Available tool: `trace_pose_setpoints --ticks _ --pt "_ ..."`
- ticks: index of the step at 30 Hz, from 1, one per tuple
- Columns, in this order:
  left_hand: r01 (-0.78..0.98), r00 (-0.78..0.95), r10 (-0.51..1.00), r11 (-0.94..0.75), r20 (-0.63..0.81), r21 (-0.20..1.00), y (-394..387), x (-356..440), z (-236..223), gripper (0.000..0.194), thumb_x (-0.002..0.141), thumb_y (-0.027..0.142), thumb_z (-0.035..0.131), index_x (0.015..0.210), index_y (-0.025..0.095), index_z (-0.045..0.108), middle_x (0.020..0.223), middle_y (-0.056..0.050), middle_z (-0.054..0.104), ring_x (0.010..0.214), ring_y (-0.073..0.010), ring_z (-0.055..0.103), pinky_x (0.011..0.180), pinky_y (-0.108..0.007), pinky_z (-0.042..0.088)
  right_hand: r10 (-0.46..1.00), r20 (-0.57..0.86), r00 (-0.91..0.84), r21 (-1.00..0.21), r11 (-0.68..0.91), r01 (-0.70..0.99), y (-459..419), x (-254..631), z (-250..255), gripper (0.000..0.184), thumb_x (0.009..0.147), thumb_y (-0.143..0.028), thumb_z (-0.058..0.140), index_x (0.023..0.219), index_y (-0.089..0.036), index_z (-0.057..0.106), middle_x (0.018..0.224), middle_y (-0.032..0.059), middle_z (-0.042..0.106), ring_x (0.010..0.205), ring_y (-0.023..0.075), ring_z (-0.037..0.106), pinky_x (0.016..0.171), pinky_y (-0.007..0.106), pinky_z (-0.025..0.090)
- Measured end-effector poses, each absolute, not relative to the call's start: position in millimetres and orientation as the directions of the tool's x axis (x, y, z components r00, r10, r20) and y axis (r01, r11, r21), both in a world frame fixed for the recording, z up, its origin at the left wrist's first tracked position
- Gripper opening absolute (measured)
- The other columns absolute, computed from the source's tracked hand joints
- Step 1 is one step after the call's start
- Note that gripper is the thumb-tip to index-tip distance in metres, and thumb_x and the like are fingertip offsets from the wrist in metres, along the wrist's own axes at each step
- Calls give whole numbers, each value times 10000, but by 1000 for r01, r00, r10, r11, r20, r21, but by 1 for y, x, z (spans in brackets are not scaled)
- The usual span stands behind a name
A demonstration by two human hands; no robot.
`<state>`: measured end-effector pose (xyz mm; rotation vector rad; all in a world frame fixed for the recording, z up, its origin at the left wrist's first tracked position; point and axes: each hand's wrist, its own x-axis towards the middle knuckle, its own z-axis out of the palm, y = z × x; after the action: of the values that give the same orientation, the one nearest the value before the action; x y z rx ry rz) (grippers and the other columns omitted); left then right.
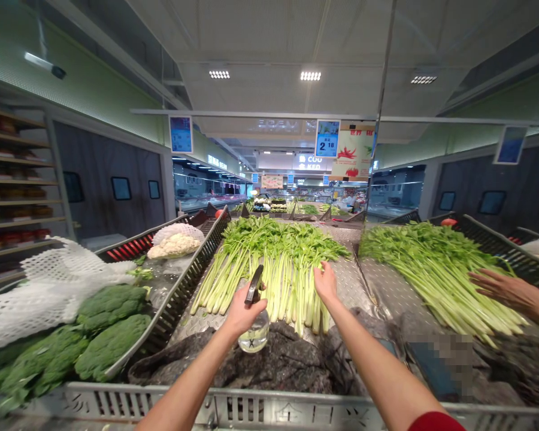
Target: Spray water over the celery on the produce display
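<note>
My left hand (241,311) is wrapped round the neck of a clear spray bottle (256,336) with a black trigger head, held upright over the display. Clear liquid shows in the bottle. Green celery (269,251) lies spread in a wide bed behind it, leaves at the back and pale stalks toward me. My right hand (326,282) is at the right part of the celery, with its fingers stretched out. Whether it touches the stalks I cannot tell. A mirror (426,197) on the right reflects the celery and an open hand.
A black slatted divider (184,278) borders the celery on the left. Beyond it are broccoli (112,305), white foam netting (67,275) and cauliflower (175,242). Dark wet cloth (291,362) lies along the front, behind a metal rail (247,410). Price signs (327,137) hang above.
</note>
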<state>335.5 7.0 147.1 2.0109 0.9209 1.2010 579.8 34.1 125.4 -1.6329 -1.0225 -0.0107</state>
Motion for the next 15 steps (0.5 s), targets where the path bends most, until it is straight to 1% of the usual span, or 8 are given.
trace_pose_setpoints --ticks 4,8,15 --pt "271 316 807 -581 499 767 13 329 143 232 602 240 492 809 151 550 540 44 455 519 -109 444 556 -238 362 609 499 616 -792 32 609 35 576 126 484 717 -319 345 1140 -99 434 1135 156 487 1009 235 477 845 346 344" --pt "320 258 811 -585 525 746 17 317 141 261 604 248 495 841 149 543 546 46 454 522 -110 440 550 -236 358 619 484 619 -801 28 598 36 571 127 490 722 -328 343 1145 -96 431 1137 164 486 1003 251 480 826 361 356" --pt "355 221 818 -574 530 738 18 298 145 265 604 268 499 837 151 551 545 46 452 526 -114 446 560 -239 366 628 481 612 -807 45 588 40 562 127 488 722 -338 347 1148 -114 431 1146 148 483 976 233 501 825 349 362"
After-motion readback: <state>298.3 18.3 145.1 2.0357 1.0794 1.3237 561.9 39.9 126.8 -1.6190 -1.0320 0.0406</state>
